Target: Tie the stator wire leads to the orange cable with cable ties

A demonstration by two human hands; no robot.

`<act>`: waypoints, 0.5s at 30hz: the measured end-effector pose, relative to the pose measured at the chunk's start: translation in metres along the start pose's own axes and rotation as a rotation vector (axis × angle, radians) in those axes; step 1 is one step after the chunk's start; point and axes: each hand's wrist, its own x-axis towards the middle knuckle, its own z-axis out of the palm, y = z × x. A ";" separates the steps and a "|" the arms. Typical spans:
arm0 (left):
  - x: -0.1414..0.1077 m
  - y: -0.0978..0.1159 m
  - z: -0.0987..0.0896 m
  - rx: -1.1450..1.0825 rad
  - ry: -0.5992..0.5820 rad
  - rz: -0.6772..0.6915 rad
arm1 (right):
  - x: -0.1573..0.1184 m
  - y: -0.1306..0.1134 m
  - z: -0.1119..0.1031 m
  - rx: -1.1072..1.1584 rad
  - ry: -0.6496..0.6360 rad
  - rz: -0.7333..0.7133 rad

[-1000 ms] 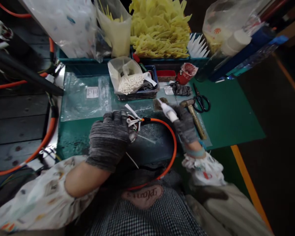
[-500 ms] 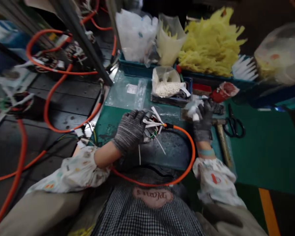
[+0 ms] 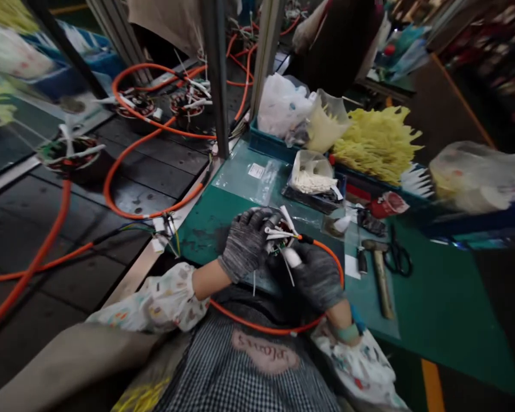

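Note:
My left hand (image 3: 249, 243), in a grey knit glove, is closed around the left side of a motor stator (image 3: 278, 247), with white sleeved leads and copper windings showing. From its right side an orange cable (image 3: 326, 247) leaves through a black collar and loops down over my apron. My right hand (image 3: 320, 274), gloved with a white-covered thumb tip, is curled at the stator's lower right. The thumb tip lies by a thin white tie hanging from the stator. My right fingers are mostly hidden, so what they hold does not show.
To the right lie a hammer (image 3: 383, 280), black scissors (image 3: 398, 257) and a red cup-like thing (image 3: 388, 205). Behind are a tray with a bag of white pieces (image 3: 313, 174) and yellow sleeves (image 3: 377, 140). At left, other stators (image 3: 71, 151) with orange cables sit on a dark conveyor.
My right hand has come from the small items by the red cup, left and toward me, to the stator. My left hand stays on the stator. The view has shifted.

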 end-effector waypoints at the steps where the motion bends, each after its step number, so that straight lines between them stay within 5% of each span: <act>1: -0.005 0.001 0.004 -0.003 0.053 0.007 | 0.001 -0.003 0.000 -0.002 -0.071 0.004; 6: -0.020 0.010 0.019 -0.062 0.211 -0.055 | -0.017 0.001 0.024 0.141 -0.026 -0.049; 11: -0.013 0.016 0.013 -0.069 0.040 -0.185 | -0.020 0.015 0.065 0.311 0.200 -0.073; 15: -0.005 0.009 -0.008 -0.028 -0.069 -0.223 | -0.019 0.011 0.061 0.334 0.264 -0.202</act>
